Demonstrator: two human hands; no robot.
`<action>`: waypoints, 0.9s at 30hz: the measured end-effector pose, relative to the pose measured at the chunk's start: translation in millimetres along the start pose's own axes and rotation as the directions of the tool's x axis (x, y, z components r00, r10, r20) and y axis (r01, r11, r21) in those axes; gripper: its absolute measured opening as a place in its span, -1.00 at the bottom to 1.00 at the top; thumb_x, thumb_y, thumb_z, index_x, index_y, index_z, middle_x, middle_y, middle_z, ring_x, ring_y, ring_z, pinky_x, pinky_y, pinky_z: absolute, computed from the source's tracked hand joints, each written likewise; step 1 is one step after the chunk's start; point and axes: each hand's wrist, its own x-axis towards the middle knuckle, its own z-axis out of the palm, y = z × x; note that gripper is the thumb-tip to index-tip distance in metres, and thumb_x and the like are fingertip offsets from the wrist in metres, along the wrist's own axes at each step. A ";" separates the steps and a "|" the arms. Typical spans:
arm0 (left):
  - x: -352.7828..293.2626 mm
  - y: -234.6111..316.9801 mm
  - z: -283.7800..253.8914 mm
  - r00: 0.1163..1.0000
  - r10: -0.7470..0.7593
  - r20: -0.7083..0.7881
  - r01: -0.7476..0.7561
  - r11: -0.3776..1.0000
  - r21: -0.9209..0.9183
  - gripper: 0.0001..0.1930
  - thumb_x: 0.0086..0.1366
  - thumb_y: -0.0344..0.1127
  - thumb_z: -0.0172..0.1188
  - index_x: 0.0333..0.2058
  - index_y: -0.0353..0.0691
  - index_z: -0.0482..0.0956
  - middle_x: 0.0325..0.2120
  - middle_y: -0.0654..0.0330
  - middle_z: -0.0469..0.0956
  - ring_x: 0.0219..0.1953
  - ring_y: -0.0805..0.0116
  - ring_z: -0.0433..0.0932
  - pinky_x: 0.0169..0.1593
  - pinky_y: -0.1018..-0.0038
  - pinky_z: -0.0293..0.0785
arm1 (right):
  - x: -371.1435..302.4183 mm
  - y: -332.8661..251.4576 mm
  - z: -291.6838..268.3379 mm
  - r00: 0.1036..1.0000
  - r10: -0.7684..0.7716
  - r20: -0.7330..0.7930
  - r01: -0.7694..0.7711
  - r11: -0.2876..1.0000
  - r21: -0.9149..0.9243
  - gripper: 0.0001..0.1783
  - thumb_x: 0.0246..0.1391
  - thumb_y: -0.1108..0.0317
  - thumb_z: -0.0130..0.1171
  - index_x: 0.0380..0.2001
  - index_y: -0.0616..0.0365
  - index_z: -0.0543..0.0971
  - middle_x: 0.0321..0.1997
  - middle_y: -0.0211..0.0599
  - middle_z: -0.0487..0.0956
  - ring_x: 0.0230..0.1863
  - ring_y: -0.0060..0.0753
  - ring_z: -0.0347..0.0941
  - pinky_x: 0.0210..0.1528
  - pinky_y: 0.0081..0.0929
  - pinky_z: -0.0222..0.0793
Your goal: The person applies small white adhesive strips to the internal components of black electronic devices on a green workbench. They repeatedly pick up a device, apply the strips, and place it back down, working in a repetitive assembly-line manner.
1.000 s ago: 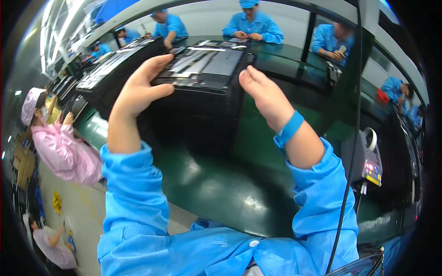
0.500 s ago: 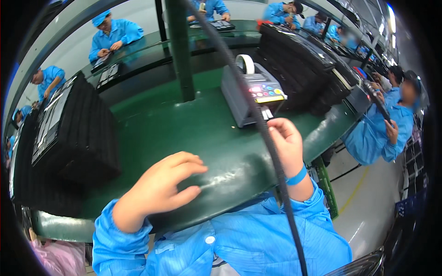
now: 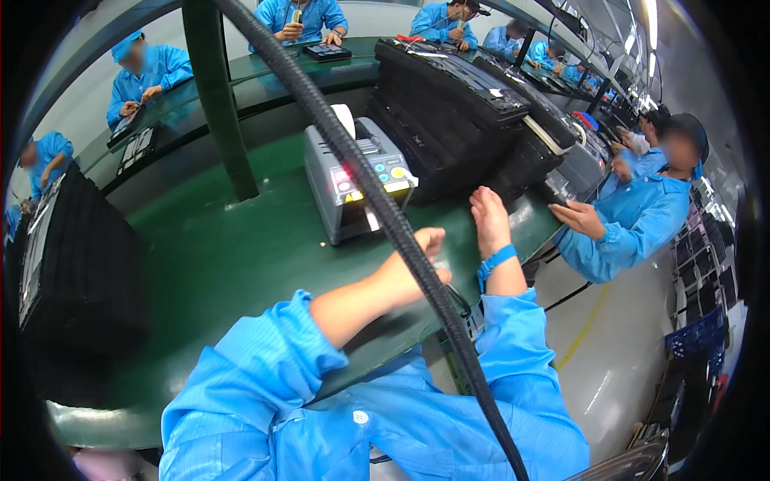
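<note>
Room, pale-walled, with shiny grey floor [image 3: 618, 353] and blue-smocked co-worker [image 3: 630, 240] to the right. Glossy dark green surface [image 3: 241, 272] under the work. Tall block-shaped black stack [image 3: 449, 152] stands near the right hand [image 3: 491, 220]; judged risk: a careless sweep could topple its upper pieces. Grey box-shaped machine [image 3: 327, 196] with coloured buttons [image 3: 398, 171] and white roll [image 3: 345, 120] sits on the surface, just past the left hand [image 3: 401, 276]. Braided black cable [image 3: 321, 104], crossing in front, might snag that wrist. Left grip: cannot tell, partly hidden. Right: fingers extended, nothing seen held.

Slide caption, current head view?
Left hand and right hand near grey tape dispenser on green bench, black cable crossing the view.
</note>
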 end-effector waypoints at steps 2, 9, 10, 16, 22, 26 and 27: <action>32.7 -9.3 7.6 0.985 0.091 -0.145 -0.063 0.980 0.187 -0.20 0.06 -0.42 0.21 0.24 -0.36 0.00 0.22 -0.10 0.05 0.29 0.06 0.09 0.34 0.23 0.02 | 9.9 -3.2 10.9 0.998 -0.029 -0.047 0.023 0.991 -0.135 -0.42 0.21 -0.02 -0.01 0.06 0.28 0.36 0.03 -0.25 0.45 0.09 -0.45 0.31 0.10 -0.50 0.19; 90.5 25.8 24.2 0.748 0.331 -0.576 -0.102 0.914 0.392 -0.17 0.03 -0.25 0.18 0.20 -0.52 -0.01 0.22 -0.26 -0.02 0.31 -0.10 -0.04 0.32 0.26 -0.03 | 63.5 -1.3 18.0 0.967 -0.103 -0.234 0.091 0.994 -0.061 -0.25 0.18 -0.27 -0.16 0.10 0.23 0.34 0.00 -0.28 0.41 -0.04 -0.39 0.30 0.02 -0.39 0.20; 97.3 33.5 23.4 0.706 0.366 -0.606 -0.139 0.911 0.389 -0.20 0.03 -0.28 0.16 0.17 -0.59 -0.01 0.20 -0.38 -0.04 0.28 -0.25 -0.02 0.31 0.18 -0.02 | 64.9 -6.0 19.8 0.966 -0.016 -0.259 0.006 0.999 -0.040 -0.22 0.16 -0.30 -0.16 0.08 0.25 0.36 -0.02 -0.28 0.42 -0.06 -0.38 0.31 -0.01 -0.39 0.20; 128.4 32.4 13.4 0.641 0.336 -0.690 -0.090 0.926 0.367 -0.27 0.27 -0.08 -0.02 0.18 -0.59 0.00 0.22 -0.45 -0.11 0.31 -0.31 -0.17 0.34 0.11 -0.20 | 51.7 -25.2 25.7 0.977 -0.039 -0.209 0.030 0.999 -0.045 -0.17 0.10 -0.39 -0.17 -0.05 0.25 0.44 -0.10 -0.24 0.44 -0.13 -0.35 0.33 -0.09 -0.38 0.22; 133.8 41.7 5.5 0.605 0.336 -0.722 -0.077 0.927 0.367 -0.31 0.36 0.00 -0.22 0.20 -0.55 -0.01 0.24 -0.41 -0.09 0.33 -0.29 -0.22 0.34 0.07 -0.28 | 72.9 -45.2 25.1 0.982 -0.012 -0.188 0.036 0.992 0.124 -0.23 0.09 -0.41 -0.17 -0.23 0.18 0.50 -0.38 -0.37 0.42 -0.38 -0.50 0.27 -0.32 -0.50 0.23; 148.9 50.3 5.4 0.600 0.256 -0.758 0.003 0.947 0.322 -0.28 0.37 0.07 -0.31 0.22 -0.51 -0.02 0.24 -0.37 -0.07 0.33 -0.27 -0.20 0.35 0.05 -0.31 | 90.5 -57.0 24.3 0.969 0.021 -0.245 0.028 0.981 0.194 -0.24 0.10 -0.41 -0.20 -0.36 0.17 0.52 -0.60 -0.55 0.27 -0.56 -0.64 0.12 -0.47 -0.58 0.09; 150.7 53.2 6.0 0.592 0.245 -0.768 -0.001 0.953 0.303 -0.28 0.37 0.09 -0.33 0.23 -0.50 -0.02 0.25 -0.36 -0.06 0.34 -0.25 -0.19 0.35 0.04 -0.32 | 91.7 -55.4 24.4 0.964 -0.019 -0.264 0.059 0.988 0.142 -0.25 0.10 -0.41 -0.21 -0.40 0.15 0.51 -0.64 -0.59 0.22 -0.60 -0.66 0.08 -0.51 -0.61 0.03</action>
